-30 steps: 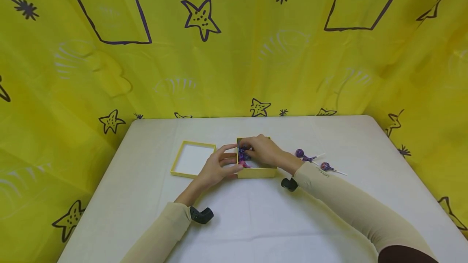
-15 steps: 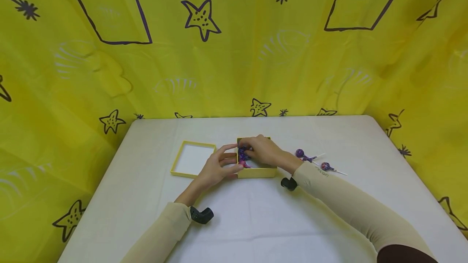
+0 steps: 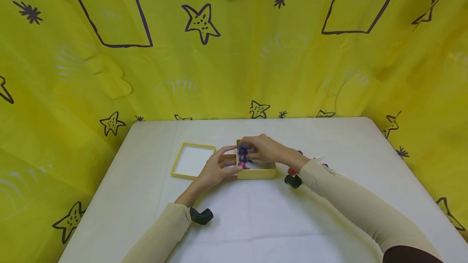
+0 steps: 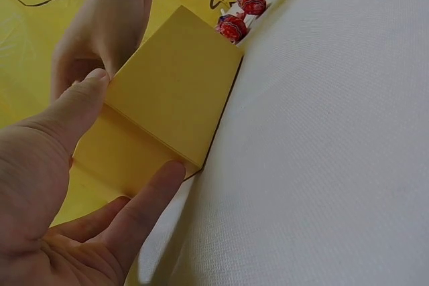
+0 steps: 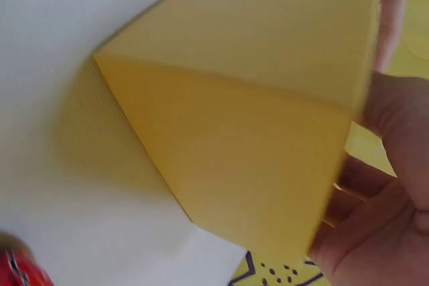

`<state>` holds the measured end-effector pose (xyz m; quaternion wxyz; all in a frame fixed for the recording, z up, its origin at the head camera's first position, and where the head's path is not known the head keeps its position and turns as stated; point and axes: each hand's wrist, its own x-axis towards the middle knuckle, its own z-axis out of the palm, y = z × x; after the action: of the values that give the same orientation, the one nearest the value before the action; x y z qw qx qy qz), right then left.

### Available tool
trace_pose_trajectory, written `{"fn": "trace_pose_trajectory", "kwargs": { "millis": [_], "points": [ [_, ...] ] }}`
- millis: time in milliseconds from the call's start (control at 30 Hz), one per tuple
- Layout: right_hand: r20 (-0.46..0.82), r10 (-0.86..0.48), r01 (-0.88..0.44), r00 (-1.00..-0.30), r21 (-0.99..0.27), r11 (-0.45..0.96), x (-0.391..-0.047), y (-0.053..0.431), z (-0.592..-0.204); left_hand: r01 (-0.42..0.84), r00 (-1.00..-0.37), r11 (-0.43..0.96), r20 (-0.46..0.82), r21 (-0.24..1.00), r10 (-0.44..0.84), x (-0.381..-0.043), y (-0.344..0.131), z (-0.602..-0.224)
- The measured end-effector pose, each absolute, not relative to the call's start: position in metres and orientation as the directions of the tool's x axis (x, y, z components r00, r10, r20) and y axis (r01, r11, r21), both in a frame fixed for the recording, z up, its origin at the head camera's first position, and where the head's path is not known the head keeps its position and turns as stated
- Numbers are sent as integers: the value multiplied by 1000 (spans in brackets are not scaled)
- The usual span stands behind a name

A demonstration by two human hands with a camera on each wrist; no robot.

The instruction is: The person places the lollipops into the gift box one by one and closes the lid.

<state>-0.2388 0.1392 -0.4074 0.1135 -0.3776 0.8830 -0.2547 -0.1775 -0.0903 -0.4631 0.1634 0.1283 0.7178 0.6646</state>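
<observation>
A yellow box stands without its lid at mid-table, with several purple lollipops and a pink one along its left side. My left hand holds the box at its left near corner, thumb at the rim and fingers on the outer wall. Over the box, my right hand reaches in from the right. Its index finger and thumb stand apart above the purple lollipops. In the right wrist view, the box wall hides the tips of the right hand.
The yellow box lid lies inside up on the white table, left of the box. By my right wrist lie two red lollipops. Further purple lollipops lie partly hidden behind my right sleeve. A yellow patterned curtain surrounds the table.
My right thumb has parted from the index finger, showing more of the purple lollipops. The right wrist has shifted rightward, uncovering a red lollipop and covering more of the purple ones on the table.
</observation>
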Motion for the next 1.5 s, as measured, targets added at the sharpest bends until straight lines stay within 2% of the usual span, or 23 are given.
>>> {"fn": "trace_pose_trajectory", "kwargs": {
  "millis": [267,700,1033,1500],
  "points": [
    [-2,-768,-627,-641,-575,525,-239,153,-391,-35,-918,91,-68,995,391,-178,-89,-464],
    [104,-727,-662,-678,-517,544,-233,193,-365,-27,-925,98,-62,995,376,-177,-89,-466],
    [70,-656,-601,-751,-483,637,-227,233,-358,-49,-918,66,-71,997,389,-178,-90,-465],
    [9,-630,-558,-777,-474,681,-217,272,-371,-51,-915,56,-69,997,397,-179,-92,-467]
  ]
}}
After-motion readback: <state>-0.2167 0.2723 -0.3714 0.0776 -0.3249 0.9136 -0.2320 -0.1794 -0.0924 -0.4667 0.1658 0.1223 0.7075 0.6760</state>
